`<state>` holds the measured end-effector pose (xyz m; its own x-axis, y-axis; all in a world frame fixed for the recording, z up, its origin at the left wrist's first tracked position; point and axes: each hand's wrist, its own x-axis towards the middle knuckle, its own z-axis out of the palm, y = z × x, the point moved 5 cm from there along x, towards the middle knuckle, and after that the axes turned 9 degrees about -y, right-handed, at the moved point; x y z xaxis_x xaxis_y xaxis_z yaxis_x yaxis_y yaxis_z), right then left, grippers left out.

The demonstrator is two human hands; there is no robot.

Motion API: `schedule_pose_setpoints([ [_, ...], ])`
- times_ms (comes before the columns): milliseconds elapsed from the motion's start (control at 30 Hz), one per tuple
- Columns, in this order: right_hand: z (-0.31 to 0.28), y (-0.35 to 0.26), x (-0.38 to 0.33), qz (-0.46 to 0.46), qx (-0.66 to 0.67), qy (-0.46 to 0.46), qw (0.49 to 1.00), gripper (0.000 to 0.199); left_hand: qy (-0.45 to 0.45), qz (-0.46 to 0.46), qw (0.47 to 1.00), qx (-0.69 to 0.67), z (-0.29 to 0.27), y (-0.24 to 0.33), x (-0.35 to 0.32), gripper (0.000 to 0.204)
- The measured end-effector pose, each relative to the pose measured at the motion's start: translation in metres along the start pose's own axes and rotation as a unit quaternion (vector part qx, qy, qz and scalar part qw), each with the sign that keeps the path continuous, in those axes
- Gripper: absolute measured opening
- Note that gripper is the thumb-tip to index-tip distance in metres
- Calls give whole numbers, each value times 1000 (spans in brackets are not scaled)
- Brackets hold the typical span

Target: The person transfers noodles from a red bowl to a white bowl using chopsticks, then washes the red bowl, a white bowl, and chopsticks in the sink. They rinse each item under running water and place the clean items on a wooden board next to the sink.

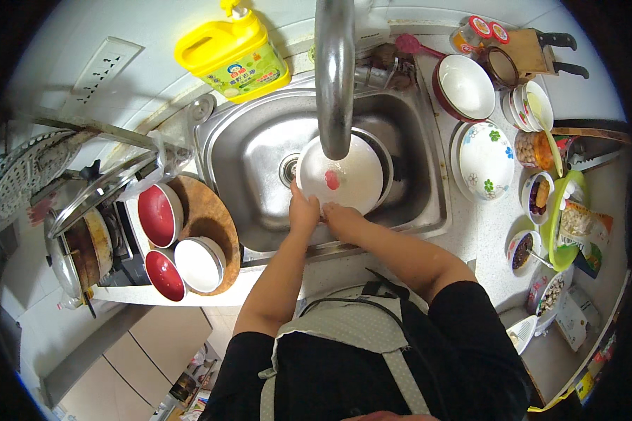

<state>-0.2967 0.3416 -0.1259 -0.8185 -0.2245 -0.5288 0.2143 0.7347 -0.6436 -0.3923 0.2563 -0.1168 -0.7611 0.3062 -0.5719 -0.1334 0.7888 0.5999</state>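
Observation:
A round white plate [354, 175] with a red mark near its middle is held in the sink [249, 140], under the tap [335, 77]. My left hand [304, 212] grips its near left rim, with the fingers partly hidden. Close beside it, my right hand [340, 219] is closed on the near rim, and its fingertips are hard to see. Behind the plate, the edge of a metal basin or pot [386, 165] shows on the right. The drain [288, 168] is partly covered by the plate.
On the left, red-lined bowls [159, 214] and white bowls [198, 265] stand on a round wooden board [221, 238]. A yellow detergent jug [235, 56] is behind the sink. To the right are a flowered plate [486, 161], a white bowl [467, 88] and knives [558, 40].

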Motion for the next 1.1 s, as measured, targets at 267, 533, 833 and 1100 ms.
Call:
schedule_pose_setpoints([
  [267,-54,92,-37,49,-201,16,978,54,-122,-31,991,47,-20,39,18,62],
  [533,-41,0,2,78,27,-174,981,35,-127,-41,985,113,-20,36,29,59],
  [833,-28,37,16,-21,4,-35,999,25,-160,-62,982,84,-20,29,35,59],
  [1100,-48,18,36,9,41,233,972,26,-138,-27,984,111,-19,24,39,62],
])
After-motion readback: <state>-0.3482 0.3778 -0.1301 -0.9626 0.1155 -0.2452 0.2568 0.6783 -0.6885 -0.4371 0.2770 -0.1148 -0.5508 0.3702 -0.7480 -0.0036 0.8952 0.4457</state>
